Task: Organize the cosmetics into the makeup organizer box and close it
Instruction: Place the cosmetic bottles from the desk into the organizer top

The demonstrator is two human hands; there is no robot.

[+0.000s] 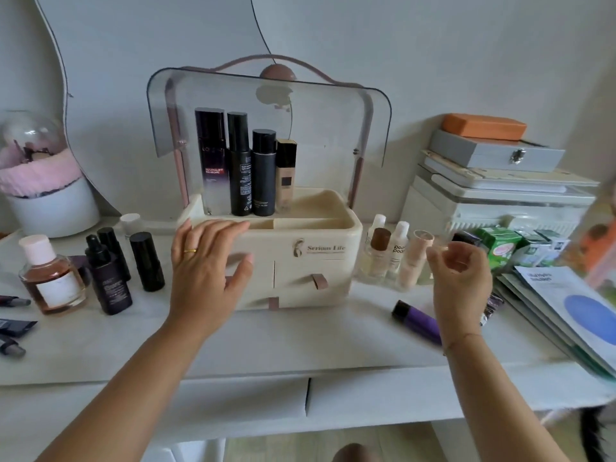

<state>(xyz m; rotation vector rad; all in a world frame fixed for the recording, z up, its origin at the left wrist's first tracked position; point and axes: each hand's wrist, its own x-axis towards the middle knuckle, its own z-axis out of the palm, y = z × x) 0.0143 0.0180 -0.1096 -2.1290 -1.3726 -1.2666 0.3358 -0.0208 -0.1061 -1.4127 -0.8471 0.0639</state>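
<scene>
The cream makeup organizer box (320,258) stands mid-table with its smoky clear lid (266,105) swung up. Inside its top tray stand a tall dark bottle (210,161), two black bottles (240,165) (264,171) and a beige foundation bottle (285,175). My left hand (210,258) rests spread against the box's front left corner, holding nothing. My right hand (458,275) hovers right of the box with fingers loosely curled and empty, in front of several small pale bottles (393,258). A purple tube (416,320) lies on the table by my right wrist.
Left of the box stand a pink-liquid bottle (50,278) and dark bottles (110,278) (146,261), with tubes at the left edge (13,328). A white flower pot (53,208) sits back left. Stacked boxes (493,181), green cartons (500,248) and sheet packets (573,315) fill the right.
</scene>
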